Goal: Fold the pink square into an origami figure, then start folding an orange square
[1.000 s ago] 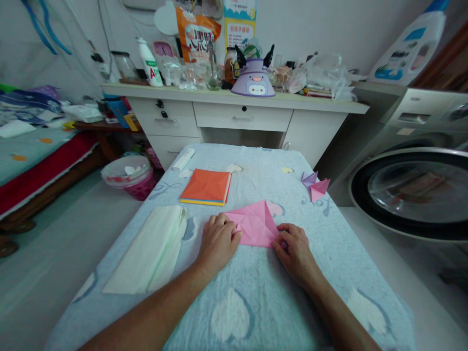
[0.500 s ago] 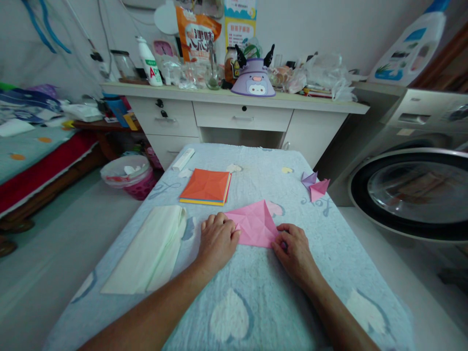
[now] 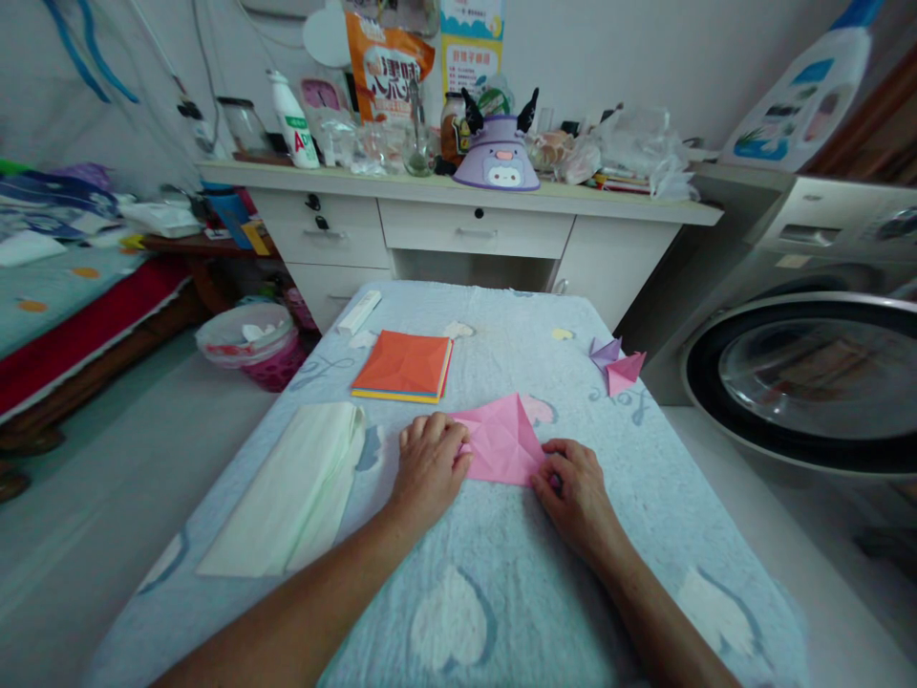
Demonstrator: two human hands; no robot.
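A pink folded paper (image 3: pixel 501 441) lies on the light blue cloth of the table (image 3: pixel 501 573). My left hand (image 3: pixel 428 465) rests on its left corner with the fingers curled down, pressing the paper. My right hand (image 3: pixel 579 492) pinches the paper's lower right corner between thumb and fingers. A stack of coloured paper squares (image 3: pixel 405 367), orange on top, lies just beyond the pink sheet. Two small folded pieces, purple and pink (image 3: pixel 617 364), sit at the table's right edge.
A folded cream cloth (image 3: pixel 301 485) lies at the left of the table. A white tube (image 3: pixel 359 311) and small scraps are at the far end. Beyond stand a cluttered desk (image 3: pixel 473 225), a pink bin (image 3: pixel 252 344), a bed (image 3: pixel 64 306) and a washing machine (image 3: pixel 809 373).
The pink paper looks slightly narrower on its left side, with my left hand covering more of that corner. Both hands have hardly moved.
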